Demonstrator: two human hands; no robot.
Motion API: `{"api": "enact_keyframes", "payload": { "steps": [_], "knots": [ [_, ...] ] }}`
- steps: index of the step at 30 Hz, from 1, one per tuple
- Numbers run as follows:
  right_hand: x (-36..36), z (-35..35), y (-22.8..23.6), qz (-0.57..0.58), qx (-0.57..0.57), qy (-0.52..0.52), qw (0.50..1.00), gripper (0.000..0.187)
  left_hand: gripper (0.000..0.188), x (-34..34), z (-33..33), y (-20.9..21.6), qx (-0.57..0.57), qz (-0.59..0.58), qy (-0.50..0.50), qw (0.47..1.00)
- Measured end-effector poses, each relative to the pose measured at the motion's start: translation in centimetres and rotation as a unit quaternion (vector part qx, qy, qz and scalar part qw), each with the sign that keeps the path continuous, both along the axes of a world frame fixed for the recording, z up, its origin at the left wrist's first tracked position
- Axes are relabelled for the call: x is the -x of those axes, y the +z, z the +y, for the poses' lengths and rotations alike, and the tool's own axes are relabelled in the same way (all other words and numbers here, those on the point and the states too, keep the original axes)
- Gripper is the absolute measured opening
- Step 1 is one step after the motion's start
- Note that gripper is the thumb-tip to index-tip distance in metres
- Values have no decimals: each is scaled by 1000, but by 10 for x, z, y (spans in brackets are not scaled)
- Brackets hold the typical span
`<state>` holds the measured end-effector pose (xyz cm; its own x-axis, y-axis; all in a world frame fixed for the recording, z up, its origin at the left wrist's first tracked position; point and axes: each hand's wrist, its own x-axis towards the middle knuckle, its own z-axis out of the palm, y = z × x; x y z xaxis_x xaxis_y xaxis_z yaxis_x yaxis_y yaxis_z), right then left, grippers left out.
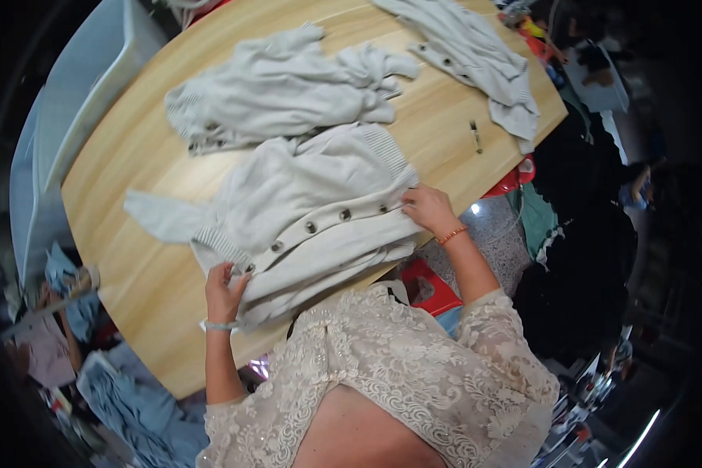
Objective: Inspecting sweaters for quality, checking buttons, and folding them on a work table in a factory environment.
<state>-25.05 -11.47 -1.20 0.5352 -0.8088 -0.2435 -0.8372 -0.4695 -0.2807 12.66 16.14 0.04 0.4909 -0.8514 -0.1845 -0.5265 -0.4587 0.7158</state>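
Pale grey knitted cardigan (288, 175) with a row of dark round buttons (310, 227) is lying right up along the near edge of a light wood-grain tabletop (125, 281), so that's the piece with both hands on it. The button band runs slantwise between the hands, and one sleeve pokes out toward the tabletop's left edge.

Left hand (225, 295), with a pale band (220, 324) around the wrist, is at the left end of the button band, right by the last button. Thumb and fingers look slightly apart there, touching the knit, but honestly I can't tell if they're pinching it. Right hand (429, 209), wearing an orange-red beaded bracelet (451, 234), has its fingers bunched together, clamped on the other end of the band, just below a ribbed strip.

Just behind, farther in from the near edge, there's a second pale grey buttoned knit (273, 86), kinda rumpled. A third pale grey knit garment (476, 58) stretches toward the tabletop's right corner, and a small dark pen-like item (476, 136) lies beside it. Off the left edge stands a big bluish-white plastic tub (86, 101), and a bright red plastic stool (437, 292) peeks out below the near edge.
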Motion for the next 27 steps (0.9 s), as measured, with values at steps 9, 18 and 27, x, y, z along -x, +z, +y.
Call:
{"api": "enact_keyframes", "payload": {
  "steps": [9,18,27],
  "knots": [
    [27,-7,57,-86,-90,-98,987,20,19,-6,31,47,-110,469,9,876],
    [-106,100,43,-287,-192,75,936,24,12,32,43,-4,-68,340,56,936],
    [-190,182,7,-249,-437,123,855,30,7,40,50,-7,41,431,94,896]
  ]
}}
